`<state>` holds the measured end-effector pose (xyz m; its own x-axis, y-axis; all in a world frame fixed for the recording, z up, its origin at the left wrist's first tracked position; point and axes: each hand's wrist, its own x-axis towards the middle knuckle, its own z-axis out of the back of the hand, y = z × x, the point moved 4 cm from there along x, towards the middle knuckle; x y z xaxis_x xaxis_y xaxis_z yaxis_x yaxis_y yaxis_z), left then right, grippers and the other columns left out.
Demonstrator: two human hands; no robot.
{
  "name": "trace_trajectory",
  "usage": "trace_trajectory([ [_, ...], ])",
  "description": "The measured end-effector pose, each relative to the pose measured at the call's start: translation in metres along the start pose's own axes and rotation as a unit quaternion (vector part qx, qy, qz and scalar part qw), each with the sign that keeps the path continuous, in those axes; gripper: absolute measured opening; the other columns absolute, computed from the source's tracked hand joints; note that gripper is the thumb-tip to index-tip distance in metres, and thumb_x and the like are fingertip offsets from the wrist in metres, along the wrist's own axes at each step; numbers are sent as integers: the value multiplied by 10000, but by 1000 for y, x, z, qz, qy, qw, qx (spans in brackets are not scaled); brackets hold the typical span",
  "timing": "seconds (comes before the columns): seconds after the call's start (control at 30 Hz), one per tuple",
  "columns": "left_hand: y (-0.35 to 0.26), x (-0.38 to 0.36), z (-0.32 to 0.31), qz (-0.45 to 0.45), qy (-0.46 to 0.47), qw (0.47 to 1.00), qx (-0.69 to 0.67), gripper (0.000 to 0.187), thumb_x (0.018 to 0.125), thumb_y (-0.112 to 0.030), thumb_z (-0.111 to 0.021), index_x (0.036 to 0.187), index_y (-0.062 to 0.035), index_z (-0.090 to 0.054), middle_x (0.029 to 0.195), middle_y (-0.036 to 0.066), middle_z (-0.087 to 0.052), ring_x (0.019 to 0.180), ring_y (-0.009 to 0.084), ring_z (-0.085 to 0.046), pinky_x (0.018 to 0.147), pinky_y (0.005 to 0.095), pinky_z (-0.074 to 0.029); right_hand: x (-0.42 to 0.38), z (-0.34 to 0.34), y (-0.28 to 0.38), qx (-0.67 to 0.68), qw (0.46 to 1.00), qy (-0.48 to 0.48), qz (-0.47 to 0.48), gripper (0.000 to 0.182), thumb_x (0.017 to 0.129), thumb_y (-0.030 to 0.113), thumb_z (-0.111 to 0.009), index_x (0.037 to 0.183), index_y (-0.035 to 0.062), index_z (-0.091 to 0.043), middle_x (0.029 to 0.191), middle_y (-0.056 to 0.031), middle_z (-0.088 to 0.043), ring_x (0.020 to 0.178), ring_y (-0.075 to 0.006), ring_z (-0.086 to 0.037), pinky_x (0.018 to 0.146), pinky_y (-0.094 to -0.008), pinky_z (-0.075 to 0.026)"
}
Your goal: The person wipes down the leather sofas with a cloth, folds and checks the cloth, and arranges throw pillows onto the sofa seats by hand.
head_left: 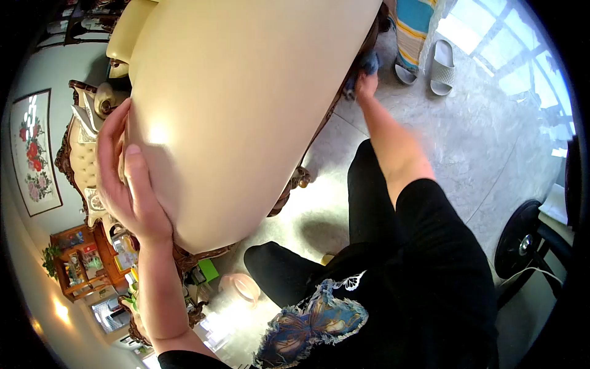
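A large, smooth cream leather sofa cushion (246, 111) fills the upper middle of the head view. My left hand (132, 190) grips its left edge, the thumb lying on the leather and the fingers reaching over the side, partly hidden. Along the cushion's right side runs dark carved wood trim (289, 194). There my right hand (367, 85) is stretched out, closed on a crumpled blue-grey cloth (369, 63) that is against the wood. The fingers of this hand are mostly hidden and slightly blurred.
Grey slippers (442, 67) lie on the tiled floor beside a striped fabric (413, 31). A black fan (517, 238) with a cord stands at right. A tufted sofa (83, 154), wooden shelves (86, 261) and a pink round object (241, 289) are at left and below.
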<state>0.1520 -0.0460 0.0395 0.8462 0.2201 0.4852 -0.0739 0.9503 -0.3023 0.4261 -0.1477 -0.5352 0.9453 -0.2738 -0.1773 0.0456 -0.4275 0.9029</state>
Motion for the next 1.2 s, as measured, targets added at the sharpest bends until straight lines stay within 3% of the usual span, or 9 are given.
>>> trace_trajectory([
  [0.03, 1, 1, 1, 0, -2, 1000, 1, 483, 965, -230, -418, 1324, 59, -561, 1291, 175, -612, 1216, 250, -571, 1067, 377, -413, -23, -7, -17, 171, 984, -25, -51, 541, 878, -50, -571, 1393, 114, -535, 1268, -88, -628, 1118, -241, -570, 987, -361, -432],
  [0.17, 6, -2, 1, -1, -14, 1000, -17, 429, 974, -182, -446, 1316, 41, -579, 1292, 157, -620, 1212, 240, -577, 1068, 367, -409, -134, 0, 31, -260, 961, -10, -95, 628, 883, 76, -612, 1478, 185, -442, 1189, -216, -672, 1079, -373, -642, 959, -405, -473],
  [0.37, 6, -5, 4, -4, -39, 999, -8, 383, 966, -246, -528, 1254, -23, -647, 1201, 115, -682, 1093, 195, -635, 957, 312, -468, -190, 4, 71, -363, 913, 90, -160, 677, 872, 136, -651, 1498, 236, -414, 1164, -235, -670, 1083, -435, -627, 921, -477, -485],
  [0.63, 4, -8, 4, -14, -55, 998, -15, 387, 961, -272, -548, 1259, -49, -653, 1164, 134, -704, 1068, 201, -654, 964, 303, -462, -297, -11, 153, -257, 940, 212, -67, 838, 824, -38, -651, 1535, 278, -340, 1479, -188, -470, 1274, -401, -521, 1051, -432, -446],
  [0.87, 12, -11, 3, -3, -58, 998, -18, 399, 940, -323, -579, 1248, -87, -668, 1106, 111, -726, 1024, 198, -673, 906, 295, -484, -364, -5, 183, -354, 872, 335, -46, 771, 867, 170, -682, 1544, 185, -313, 1014, -244, -685, 896, -439, -661, 824, -502, -523],
  [0.97, 20, -8, 1, -28, -78, 996, -10, 426, 925, -384, -575, 1248, -124, -676, 1111, 112, -727, 1009, 241, -688, 893, 329, -496, -376, -8, 207, -378, 851, 365, -11, 518, 839, 192, -726, 1301, 45, -543, 874, -255, -677, 837, -451, -647, 734, -493, -521],
  [1.03, 18, -10, 3, -27, -97, 995, 28, 446, 918, -429, -559, 1240, -146, -685, 1130, 124, -717, 1022, 292, -685, 894, 366, -506, -382, -13, 225, -386, 806, 449, -2, 667, 846, 224, -708, 1442, 65, -456, 929, -247, -682, 826, -424, -660, 774, -479, -525],
  [1.1, 12, -12, 4, -8, -88, 993, 78, 447, 917, -446, -553, 1226, -155, -691, 1127, 126, -716, 1025, 311, -681, 889, 395, -513, -377, -22, 222, -363, 820, 442, 20, 518, 845, 173, -699, 1328, 42, -564, 929, -221, -702, 841, -367, -692, 786, -442, -532],
  [1.2, 6, -15, 6, -30, -94, 990, 104, 436, 923, -416, -558, 1221, -123, -681, 1100, 148, -710, 1003, 336, -672, 872, 413, -517, -362, -23, 231, -120, 908, 375, -144, 348, 875, 69, -631, 1215, -4, -627, 1035, -130, -721, 935, -219, -691, 835, -367, -538],
])
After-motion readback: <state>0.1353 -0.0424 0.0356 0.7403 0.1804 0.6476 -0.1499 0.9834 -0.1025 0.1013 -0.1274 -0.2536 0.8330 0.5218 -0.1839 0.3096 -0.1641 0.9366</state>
